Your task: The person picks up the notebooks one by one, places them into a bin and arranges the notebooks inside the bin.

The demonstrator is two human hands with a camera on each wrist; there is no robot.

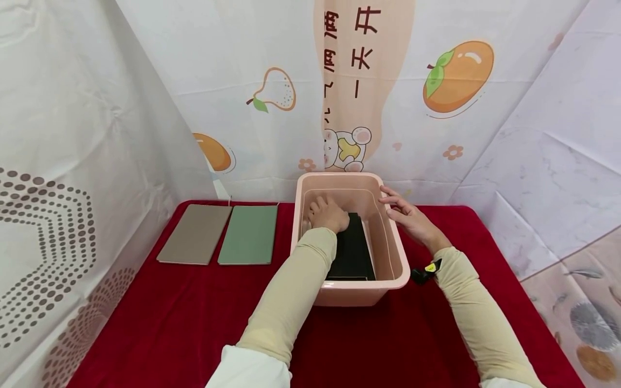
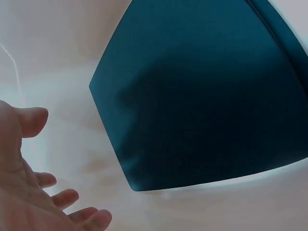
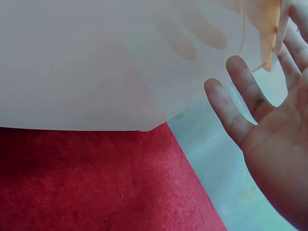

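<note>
A pink plastic basin (image 1: 356, 284) stands on the red cloth with a dark notebook (image 1: 353, 250) lying in it. In the left wrist view this notebook (image 2: 202, 110) looks dark teal, and a second edge shows along one side. My left hand (image 1: 329, 214) is inside the basin by the notebook's far left part. Its fingers are spread and relaxed, and the left wrist view shows this hand (image 2: 29, 187) apart from the cover, holding nothing. My right hand (image 1: 412, 220) is at the basin's right rim, fingers extended; in the right wrist view the hand (image 3: 279, 134) lies along the outer wall.
Left of the basin, a grey-brown notebook (image 1: 196, 234) and a green notebook (image 1: 248, 235) lie side by side on the red tablecloth (image 1: 184, 323). Behind the table hangs a printed white curtain (image 1: 218, 54). My right wrist wears a black strap (image 1: 424, 274).
</note>
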